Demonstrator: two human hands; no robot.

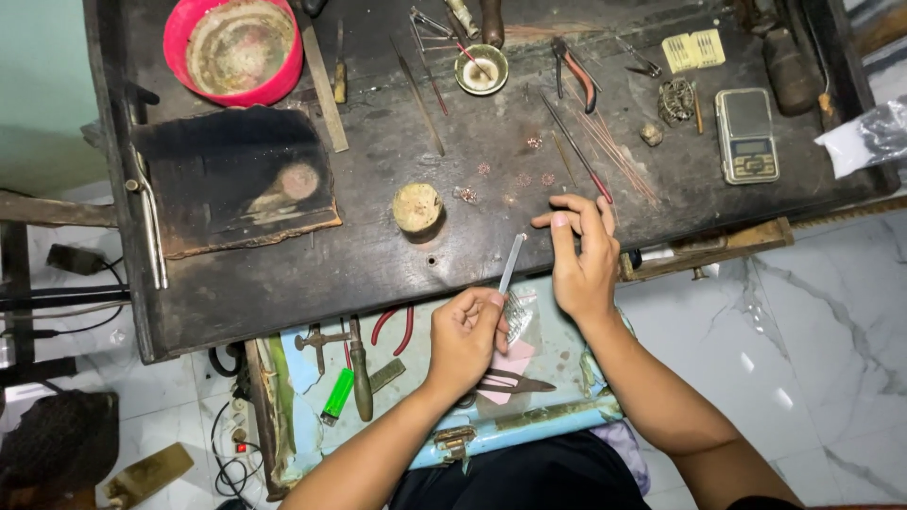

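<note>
1. Left hand (465, 332) is closed around a thin metal file (511, 263), its tip angled up toward the dark tabletop (378, 255).
2. Right hand (581, 257) hovers open above, holding nothing.
3. Small copper pieces (518, 176) lie loose on the tabletop, seemingly unworked.

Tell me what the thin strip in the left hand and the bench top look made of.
The strip, held in the left hand, looks like metal: pale silver-grey, flat, straight, with a dull sheen. The bench top looks like dark wood, blackened and scuffed matte, with a small hole and worn edges; I can't be sure of either.
</note>
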